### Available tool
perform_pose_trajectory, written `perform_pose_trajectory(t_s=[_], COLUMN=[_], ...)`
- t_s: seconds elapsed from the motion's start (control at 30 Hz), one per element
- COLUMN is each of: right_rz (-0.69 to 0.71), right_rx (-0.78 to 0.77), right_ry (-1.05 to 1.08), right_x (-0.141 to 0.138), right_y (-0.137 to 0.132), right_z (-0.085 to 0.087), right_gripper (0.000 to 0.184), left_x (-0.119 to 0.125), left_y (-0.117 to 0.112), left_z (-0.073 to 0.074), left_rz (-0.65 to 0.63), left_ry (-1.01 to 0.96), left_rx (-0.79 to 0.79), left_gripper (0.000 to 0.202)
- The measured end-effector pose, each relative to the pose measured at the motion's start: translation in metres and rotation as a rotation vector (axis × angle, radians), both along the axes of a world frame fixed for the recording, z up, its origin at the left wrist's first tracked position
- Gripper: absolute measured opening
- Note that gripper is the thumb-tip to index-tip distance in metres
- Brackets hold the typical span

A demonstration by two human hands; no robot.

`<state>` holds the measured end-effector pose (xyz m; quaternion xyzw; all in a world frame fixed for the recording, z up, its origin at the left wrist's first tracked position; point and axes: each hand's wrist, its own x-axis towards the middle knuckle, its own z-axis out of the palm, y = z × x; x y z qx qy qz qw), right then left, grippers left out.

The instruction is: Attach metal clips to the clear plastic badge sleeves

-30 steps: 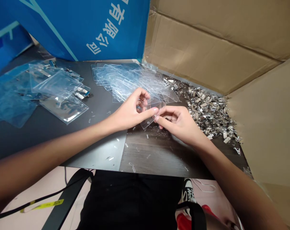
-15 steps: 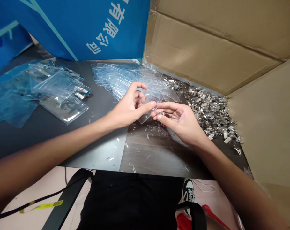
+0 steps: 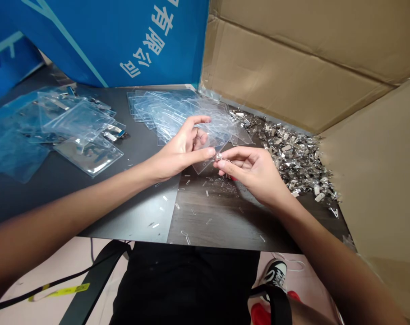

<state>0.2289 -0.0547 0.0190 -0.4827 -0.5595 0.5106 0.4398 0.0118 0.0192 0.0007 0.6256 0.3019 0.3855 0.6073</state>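
Observation:
My left hand (image 3: pixel 187 146) is closed on a clear plastic badge holder (image 3: pixel 202 166), with the thumb along its near side. The holder is tilted, and its slotted edge points toward my right hand (image 3: pixel 250 169). Between the right thumb and forefinger sits a small metal badge clip (image 3: pixel 219 156), touching or very near the holder's edge; most of the clip is hidden by the fingers. Just behind my hands lies a pile of clear badge holders (image 3: pixel 157 110). To the right of my right hand spreads a heap of metal clips (image 3: pixel 292 158).
On the left lies a stack of badge holders with clips attached (image 3: pixel 86 131). Small clear slot scraps (image 3: pixel 187 240) are scattered over the dark table (image 3: pixel 225 225). A blue panel (image 3: pixel 123 36) and a cardboard wall (image 3: pixel 275 67) stand along the back; more cardboard bounds the right.
My right fingers have drawn slightly apart from the left thumb, and the clip shows more clearly at their tips. The view has shifted a little. The shoe under the table has turned.

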Motion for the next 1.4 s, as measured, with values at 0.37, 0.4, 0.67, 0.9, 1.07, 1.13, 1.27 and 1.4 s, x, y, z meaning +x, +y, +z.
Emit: perform_pose_trajectory(t_s=[0.37,0.4,0.67,0.9,1.07,1.13,1.27,1.4], right_rz=[0.029,0.034,0.056,0.037,0.027,0.034,0.023,0.031], right_rx=[0.051,0.055,0.072,0.016,0.029,0.053,0.084,0.096], right_ry=[-0.062,-0.066,-0.044,0.001,-0.019,-0.021,-0.042,-0.054], right_x=[-0.001,-0.001,-0.001,-0.003,-0.005,-0.004,-0.003,-0.002], right_y=[-0.002,-0.002,0.001,0.000,-0.001,-0.001,0.000,0.001], right_z=[-0.001,-0.001,-0.003,-0.004,-0.006,-0.007,-0.008,-0.008], right_gripper=[0.030,0.029,0.034,0.040,0.036,0.030,0.018,0.018], left_x=[0.000,-0.001,0.001,0.001,-0.001,-0.001,0.002,0.004], left_y=[0.002,0.003,0.009,0.003,0.001,0.000,-0.004,-0.005], left_z=[-0.002,-0.004,-0.021,-0.021,-0.019,-0.019,-0.018,-0.014], left_rz=[-0.009,-0.021,0.078,0.204,0.224,0.229,0.221,0.193], left_ry=[0.027,0.031,0.069,0.123,0.144,0.151,0.160,0.157], left_rx=[0.031,0.041,0.297,0.477,0.547,0.566,0.559,0.520], left_gripper=[0.083,0.082,0.084,0.087,0.087,0.086,0.081,0.074])
